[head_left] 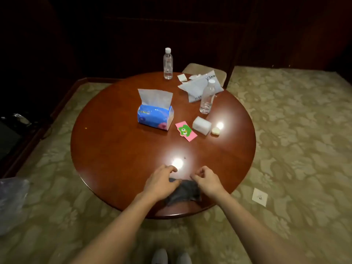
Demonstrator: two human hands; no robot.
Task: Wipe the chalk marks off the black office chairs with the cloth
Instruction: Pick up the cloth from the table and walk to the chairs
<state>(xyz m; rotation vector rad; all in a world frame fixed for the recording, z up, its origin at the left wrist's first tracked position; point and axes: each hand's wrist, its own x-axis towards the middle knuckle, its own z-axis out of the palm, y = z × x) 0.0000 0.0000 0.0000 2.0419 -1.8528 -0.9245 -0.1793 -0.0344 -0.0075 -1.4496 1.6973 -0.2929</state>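
Head | left grip (161, 182) pinches cloth (182, 193) | right grip (206, 181) curled, touching cloth

cloth (182, 193): dark grey, plain, bunched between both hands
table (122, 149): glossy reddish-brown wood
tissue pack (155, 116): blue with pink spots, beyond the grip
card (185, 130): pink, green cartoon face
sponge (202, 125): white
carpet (297, 141): olive-beige, pale floral pattern
2 bottles (168, 63): clear, white caps

Both bare forearms are reaching forward, converging ahead. The left hand (161, 182) is lying palm down with fingers curled. The right hand (206, 181) is pinching, knuckles raised.
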